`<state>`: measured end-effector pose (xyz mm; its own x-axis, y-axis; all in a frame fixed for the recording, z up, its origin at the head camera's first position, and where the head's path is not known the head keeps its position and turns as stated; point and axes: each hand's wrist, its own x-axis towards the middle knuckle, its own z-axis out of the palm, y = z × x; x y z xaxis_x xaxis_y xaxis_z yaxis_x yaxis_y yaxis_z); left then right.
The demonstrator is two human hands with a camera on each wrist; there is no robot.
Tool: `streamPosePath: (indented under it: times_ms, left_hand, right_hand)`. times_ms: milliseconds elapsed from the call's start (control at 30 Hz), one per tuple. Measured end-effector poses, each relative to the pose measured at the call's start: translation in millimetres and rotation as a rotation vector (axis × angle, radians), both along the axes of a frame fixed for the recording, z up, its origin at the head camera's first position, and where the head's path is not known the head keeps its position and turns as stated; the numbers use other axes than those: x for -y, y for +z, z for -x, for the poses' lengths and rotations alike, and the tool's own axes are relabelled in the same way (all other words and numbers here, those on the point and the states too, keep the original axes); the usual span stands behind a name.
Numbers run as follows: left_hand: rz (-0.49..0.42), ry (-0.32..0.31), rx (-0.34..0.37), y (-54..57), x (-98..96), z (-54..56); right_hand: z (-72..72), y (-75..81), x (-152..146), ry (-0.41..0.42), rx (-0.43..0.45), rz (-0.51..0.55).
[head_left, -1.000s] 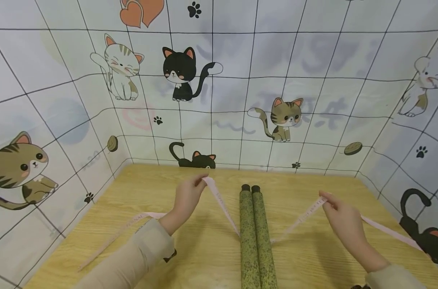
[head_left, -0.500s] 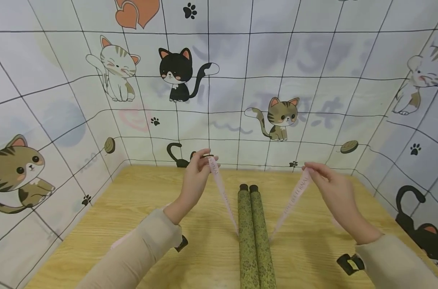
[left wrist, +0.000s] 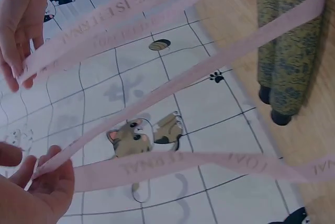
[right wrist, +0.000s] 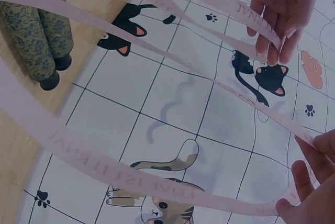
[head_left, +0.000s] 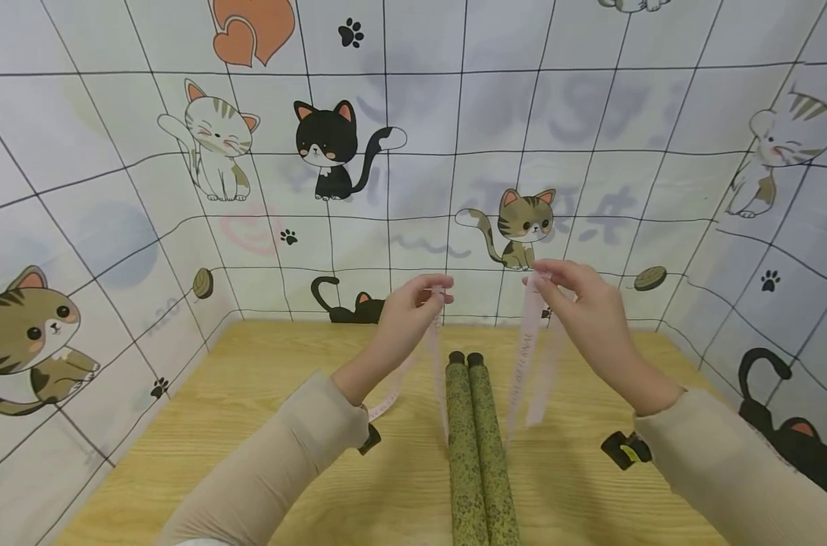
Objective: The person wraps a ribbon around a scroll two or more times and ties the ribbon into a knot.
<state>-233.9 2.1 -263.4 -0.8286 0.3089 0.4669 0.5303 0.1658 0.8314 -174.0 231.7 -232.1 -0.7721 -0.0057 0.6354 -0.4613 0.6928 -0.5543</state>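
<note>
Two long rolls (head_left: 466, 447) in green patterned covering, with black end caps, lie side by side on the table. A pink ribbon (head_left: 523, 356) printed with "LOVE IS ETERNAL" comes up from both sides of them. My left hand (head_left: 408, 311) pinches one length of it, left of and above the rolls. On the other side my right hand (head_left: 584, 318) pinches the other length between thumb and fingers. Loose tails hang from both hands. In the left wrist view the ribbon (left wrist: 209, 67) crosses over the rolls (left wrist: 293, 41); how it runs beneath them is hidden.
The wooden table (head_left: 249, 425) reaches back to a white gridded cloth wall (head_left: 427, 182) with printed cats and paws. Similar cloth stands on the left and right sides. A black strap piece (head_left: 625, 449) shows at the right cuff.
Both hands have risen and come closer together above the rolls, still holding the ribbon. The ribbon's tails have lifted off the table and now hang below the hands.
</note>
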Motion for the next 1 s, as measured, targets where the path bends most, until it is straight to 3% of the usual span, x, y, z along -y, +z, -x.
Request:
streamPosePath:
  times_ms: [200, 400, 500, 733, 867, 1000]
  left_hand:
    - [0.197, -0.071, 0.014, 20.1, -12.5, -3.1]
    - [0.302, -0.15, 0.023, 42.7, -25.4, -3.4]
    - [0.326, -0.199, 0.029, 48.7, -33.4, -4.4]
    - [0.201, -0.298, 0.07, 42.9, -45.9, -4.9]
    - [0.093, -0.301, 0.082, 37.9, -49.2, -6.8]
    - [0.01, -0.286, 0.099, 36.7, -50.6, -7.3]
  right_hand:
    - [3.6, 12.4, 8, 0.042, -0.025, -0.011]
    - [6.5, 21.8, 11, 0.046, -0.042, -0.02]
    - [6.7, 25.9, 13, 0.069, -0.055, -0.017]
    - [6.5, 32.0, 20, 0.106, -0.078, -0.016]
    - [5.5, 29.9, 17, 0.06, -0.059, -0.033]
    - [1.6, 18.6, 10, 0.002, 0.024, -0.021]
